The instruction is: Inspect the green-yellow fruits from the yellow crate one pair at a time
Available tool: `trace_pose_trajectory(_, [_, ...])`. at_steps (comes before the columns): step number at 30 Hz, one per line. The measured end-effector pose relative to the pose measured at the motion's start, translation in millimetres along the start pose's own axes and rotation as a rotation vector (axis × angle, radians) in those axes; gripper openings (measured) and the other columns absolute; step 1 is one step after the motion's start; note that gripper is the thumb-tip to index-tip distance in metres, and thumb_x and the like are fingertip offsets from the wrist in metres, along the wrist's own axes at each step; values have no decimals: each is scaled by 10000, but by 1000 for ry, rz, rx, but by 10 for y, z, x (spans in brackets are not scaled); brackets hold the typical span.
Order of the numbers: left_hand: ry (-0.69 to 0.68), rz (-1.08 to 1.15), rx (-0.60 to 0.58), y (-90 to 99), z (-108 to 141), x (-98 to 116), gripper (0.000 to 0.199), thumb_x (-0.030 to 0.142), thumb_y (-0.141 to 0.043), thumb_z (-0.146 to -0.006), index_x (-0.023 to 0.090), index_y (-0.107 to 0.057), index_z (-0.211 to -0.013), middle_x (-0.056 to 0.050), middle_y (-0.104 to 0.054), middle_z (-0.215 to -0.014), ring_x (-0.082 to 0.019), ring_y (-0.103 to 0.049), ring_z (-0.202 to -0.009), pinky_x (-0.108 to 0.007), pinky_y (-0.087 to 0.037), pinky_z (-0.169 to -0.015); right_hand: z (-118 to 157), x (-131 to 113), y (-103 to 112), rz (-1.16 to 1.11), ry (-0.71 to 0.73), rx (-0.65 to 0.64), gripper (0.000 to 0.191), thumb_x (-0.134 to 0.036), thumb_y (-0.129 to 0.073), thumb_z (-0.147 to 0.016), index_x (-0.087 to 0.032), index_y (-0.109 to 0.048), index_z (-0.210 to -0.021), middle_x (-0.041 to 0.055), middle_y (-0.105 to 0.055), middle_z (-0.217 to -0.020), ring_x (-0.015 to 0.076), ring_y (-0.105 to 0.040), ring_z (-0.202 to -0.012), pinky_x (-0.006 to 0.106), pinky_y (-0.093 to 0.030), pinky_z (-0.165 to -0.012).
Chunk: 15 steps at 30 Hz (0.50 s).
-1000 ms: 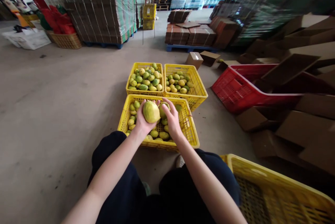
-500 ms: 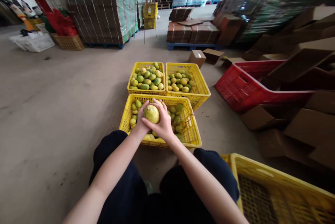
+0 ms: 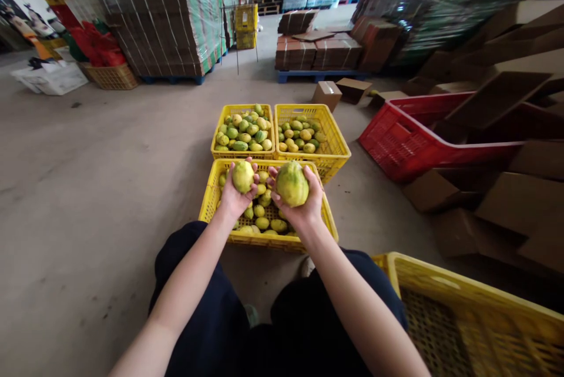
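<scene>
A small yellow-green fruit (image 3: pixel 243 177) rests in my left hand (image 3: pixel 235 202), fingers curled around its side. My right hand (image 3: pixel 308 212) holds a larger green-yellow fruit (image 3: pixel 292 184). Both hands are palm up, a little apart, over the near yellow crate (image 3: pixel 268 239), which has several fruits at its bottom. Behind it stand two more yellow crates: the back left one (image 3: pixel 242 154) is heaped with fruit, while the back right one (image 3: pixel 337 130) has fruit mostly toward its left side.
At the lower right is a large yellow crate (image 3: pixel 476 292). A red crate (image 3: pixel 405 148) and open cardboard boxes (image 3: pixel 520 201) crowd the right side. Farther back, flat cardboard bundles (image 3: pixel 337 53) lie on a blue pallet (image 3: pixel 299 76), with a wrapped stack (image 3: pixel 150 13) to the left.
My hands, earlier together around fruit, have moved apart, and each now shows its own fruit. The view has shifted slightly.
</scene>
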<state>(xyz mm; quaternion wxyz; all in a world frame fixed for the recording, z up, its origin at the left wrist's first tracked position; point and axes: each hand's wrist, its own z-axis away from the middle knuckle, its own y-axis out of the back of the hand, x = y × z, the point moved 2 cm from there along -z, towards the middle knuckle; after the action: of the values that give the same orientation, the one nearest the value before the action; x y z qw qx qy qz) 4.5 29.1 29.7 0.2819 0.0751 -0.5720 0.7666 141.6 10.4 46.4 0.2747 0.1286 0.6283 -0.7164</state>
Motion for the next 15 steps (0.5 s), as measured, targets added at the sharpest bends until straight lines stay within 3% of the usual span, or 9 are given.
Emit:
trace_pose_trajectory(4, [75,-38,99,97,-88,-115,334,370,-432,-917,150,-644,-1051,-64,-674,-861,-114,-620,-626,-163,-473,-473,-10,118,58,-206,-142,99,281,-433,-522,-811,-170,-603,-866,46,-664,-745,156,-610,-634,213,-475,-420])
trace_pose_trajectory(9, [232,-105,328,462,-271,-625,210,285,-486,-845,145,-608,-941,-29,-631,-692,-126,-597,-562,-218,-518,-515,-17,115,193,-357,-190,338,297,-442,-510,-827,-167,-583,-914,55,-649,-761,153,-622,-655,221,-531,-487])
trace_pose_trajectory(12, [389,-227,363,737,-336,-985,135,281,-482,-834,179,-564,-865,-14,-575,-634,-147,-586,-541,-223,-480,-444,36,2,233,-376,-169,400,288,-430,-495,-839,-171,-577,-933,55,-644,-758,157,-627,-668,221,-537,-494])
trace_pose_trajectory(15, [423,-256,288,927,-399,-1180,72,161,-495,-812,219,-527,-785,-2,-533,-588,-162,-571,-500,-239,-450,-405,88,-172,261,-381,-121,442,270,-408,-481,-848,-171,-582,-929,52,-645,-748,149,-621,-649,211,-533,-485])
